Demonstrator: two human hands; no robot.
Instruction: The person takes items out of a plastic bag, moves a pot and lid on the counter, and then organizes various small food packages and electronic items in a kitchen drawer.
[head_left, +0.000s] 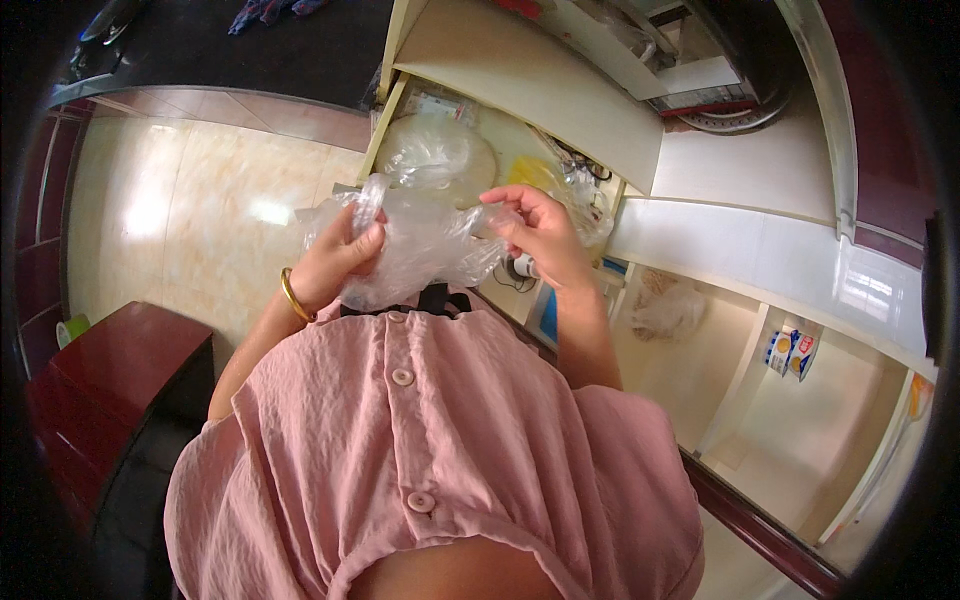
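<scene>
A crumpled clear plastic bag (427, 240) is stretched between my two hands, in front of my waist. My left hand (341, 251), with a gold bangle on its wrist, grips the bag's left side between thumb and fingers. With thumb and fingertips my right hand (536, 232) pinches the bag's right edge. Beyond the bag is an open drawer (510, 127) holding another bundled clear plastic bag (427, 154) on a pale round thing. Some yellow material in clear plastic (536, 172) lies at that drawer's right side.
To the right, an open compartment (694, 375) holds a clear bag of brown contents (664, 307). Two small printed packets (791, 351) lie beyond a divider. A dark red cabinet (135, 360) stands at lower left, and a black countertop (247, 60) runs along the upper left.
</scene>
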